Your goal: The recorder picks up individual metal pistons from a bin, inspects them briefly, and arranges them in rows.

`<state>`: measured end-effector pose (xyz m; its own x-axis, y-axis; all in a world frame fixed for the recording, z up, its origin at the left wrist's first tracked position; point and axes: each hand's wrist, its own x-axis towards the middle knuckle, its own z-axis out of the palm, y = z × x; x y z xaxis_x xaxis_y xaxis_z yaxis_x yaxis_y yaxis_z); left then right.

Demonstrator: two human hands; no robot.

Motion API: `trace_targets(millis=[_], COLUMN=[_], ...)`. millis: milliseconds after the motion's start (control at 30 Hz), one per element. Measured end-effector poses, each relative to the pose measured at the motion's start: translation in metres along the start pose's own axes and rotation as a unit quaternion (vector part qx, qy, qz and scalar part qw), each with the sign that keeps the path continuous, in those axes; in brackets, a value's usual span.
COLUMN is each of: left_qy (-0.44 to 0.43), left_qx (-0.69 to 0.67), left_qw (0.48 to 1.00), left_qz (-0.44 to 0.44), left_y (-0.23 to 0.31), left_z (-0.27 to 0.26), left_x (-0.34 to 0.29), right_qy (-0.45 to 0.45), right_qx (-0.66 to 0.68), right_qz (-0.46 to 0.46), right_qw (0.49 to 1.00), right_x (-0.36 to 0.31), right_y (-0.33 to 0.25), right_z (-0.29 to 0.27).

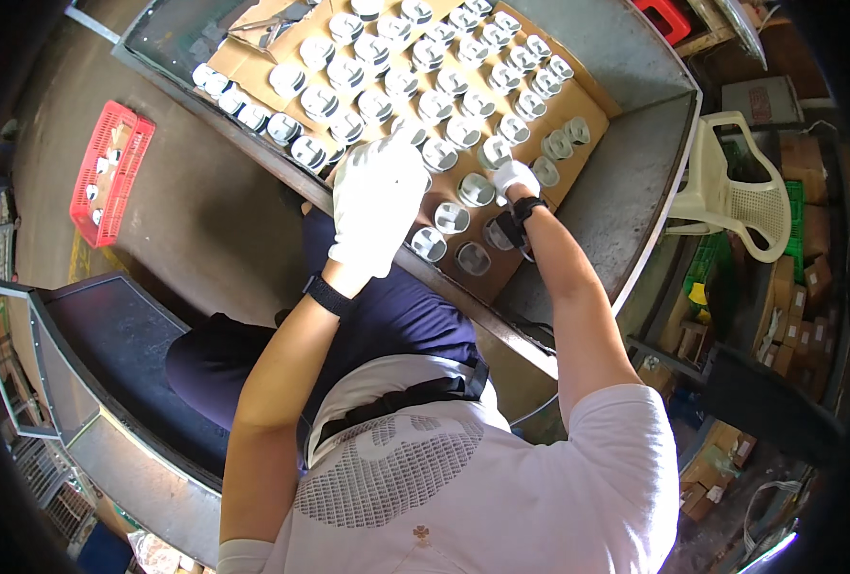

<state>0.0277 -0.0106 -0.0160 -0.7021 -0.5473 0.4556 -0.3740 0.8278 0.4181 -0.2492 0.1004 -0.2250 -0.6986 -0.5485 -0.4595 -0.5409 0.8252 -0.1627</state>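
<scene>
Though crowded, piston [494, 150] against right grip [516, 179]

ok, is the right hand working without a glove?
No, the right hand wears a white glove, above a black wrist strap.

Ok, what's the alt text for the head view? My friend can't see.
A person's white-gloved left hand and right hand reach over rows of round silver metal pieces on brown cardboard inside a grey metal tray.
</scene>
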Motion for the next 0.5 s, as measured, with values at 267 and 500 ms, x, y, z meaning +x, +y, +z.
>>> trace_targets(millis=[267,500], left_qy=[0.005,-0.026], left_qx=[-0.059,-0.073], left_qw=[0.998,0.996], left_qz=[-0.008,-0.038], left_y=[0.007,0.013], left_z=[-0.001,0.000], left_x=[0.005,0.007], right_qy=[0.003,0.070], right_qx=[0.016,0.060], right_qz=[-0.060,0.055], right_qw=[0.998,0.994], right_x=[0.013,0.043], right_y=[-0.005,0.013], right_z=[-0.014,0.015])
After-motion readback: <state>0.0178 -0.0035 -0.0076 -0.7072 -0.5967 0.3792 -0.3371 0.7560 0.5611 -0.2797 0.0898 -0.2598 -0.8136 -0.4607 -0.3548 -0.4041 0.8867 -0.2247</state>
